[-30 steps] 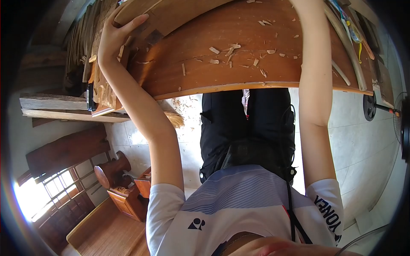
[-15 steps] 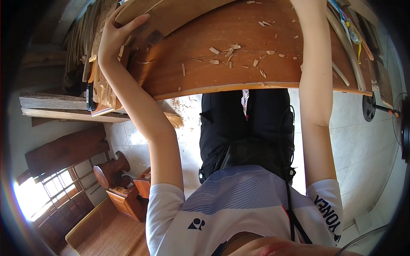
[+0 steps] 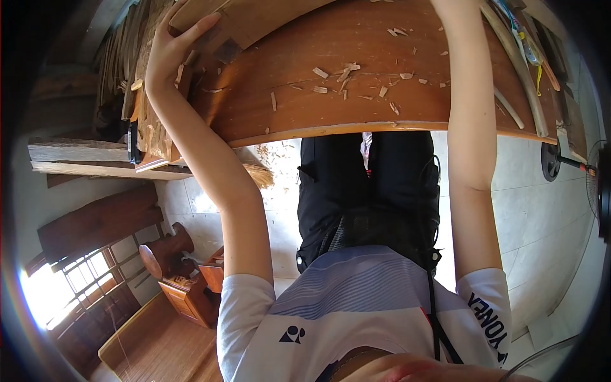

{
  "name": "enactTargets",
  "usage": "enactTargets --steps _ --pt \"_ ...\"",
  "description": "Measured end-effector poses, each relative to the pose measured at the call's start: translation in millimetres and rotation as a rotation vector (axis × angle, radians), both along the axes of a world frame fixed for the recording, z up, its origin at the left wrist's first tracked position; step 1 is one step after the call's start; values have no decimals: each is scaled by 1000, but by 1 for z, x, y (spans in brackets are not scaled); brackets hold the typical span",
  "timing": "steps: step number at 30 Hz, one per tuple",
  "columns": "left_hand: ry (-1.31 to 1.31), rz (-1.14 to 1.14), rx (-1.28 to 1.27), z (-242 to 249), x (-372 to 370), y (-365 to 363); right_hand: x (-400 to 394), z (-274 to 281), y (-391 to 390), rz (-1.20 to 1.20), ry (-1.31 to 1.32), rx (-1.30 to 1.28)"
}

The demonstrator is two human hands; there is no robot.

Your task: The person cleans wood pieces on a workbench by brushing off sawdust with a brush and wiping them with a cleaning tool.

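At the upper left, my left hand (image 3: 173, 48) is closed on the near end of a brown board with a curved edge (image 3: 267, 16), its thumb extended over the face. A dark square patch marks the board near that hand. The far part of the board is cut off by the top of the view. Only the heel of my right hand (image 3: 450, 5) shows at the top edge; its fingers and anything in them are out of frame. Wood chips (image 3: 347, 71) lie scattered on the brown tabletop (image 3: 305, 108) between my arms.
Stacked wood pieces (image 3: 153, 127) stand at the table's left end. Long curved sticks (image 3: 519, 70) and a toothbrush-like item in blue and yellow (image 3: 527, 48) lie at the right. A fan (image 3: 598, 184) stands far right; wooden furniture (image 3: 184, 296) is at lower left.
The board has shifted slightly up and left, so less of it shows at the top. My left thumb has moved up a little with it. My right arm is nearly unchanged.
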State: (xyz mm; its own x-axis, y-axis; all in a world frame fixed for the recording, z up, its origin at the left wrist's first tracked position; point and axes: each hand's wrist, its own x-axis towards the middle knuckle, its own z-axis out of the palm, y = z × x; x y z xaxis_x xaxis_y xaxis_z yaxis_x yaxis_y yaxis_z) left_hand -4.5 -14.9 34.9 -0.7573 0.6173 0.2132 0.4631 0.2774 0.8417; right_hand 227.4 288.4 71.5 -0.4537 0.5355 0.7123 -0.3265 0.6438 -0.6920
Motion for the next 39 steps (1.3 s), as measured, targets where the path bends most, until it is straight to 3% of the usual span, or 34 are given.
enactTargets --steps 2,5,8,9,10,12,14,17,19,24,26,28,29,31,33,39 --pt "5 -8 -10 2 0 1 -1 -10 29 -138 135 121" --pt "28 -44 -31 3 5 0 4 -10 44 -388 112 182" --pt "49 -70 -50 4 6 1 14 8 10 -447 -250 -87" --pt "54 -74 -56 4 7 1 -1 -2 7 -405 88 240" --pt "65 -76 -60 5 9 -1 4 -1 2 -384 -198 152" --pt "62 -89 -55 4 9 -1 -3 -2 -20 -157 -157 191" --pt "58 -94 -53 5 10 0 -6 3 -43 -22 -339 149" --pt "58 -96 -60 6 11 0 -13 -10 -69 165 88 343" --pt "58 -100 -62 8 13 0 -20 -17 -76 265 204 316" --pt "54 -106 -71 9 15 1 -16 -12 -63 304 96 35" --pt "58 -110 -71 10 16 0 -3 3 -49 45 -75 2" --pt "58 -113 -71 11 16 -1 -2 1 -38 -211 -19 42" --pt "57 -115 -70 11 17 -1 -9 -9 -10 -282 144 233" --pt "56 -119 -68 11 17 -1 -14 -14 10 -386 205 397" --pt "54 -118 -69 12 16 1 1 -4 -11 -454 0 340" --pt "63 -94 -79 16 21 2 -18 -13 -62 -11 -68 344"
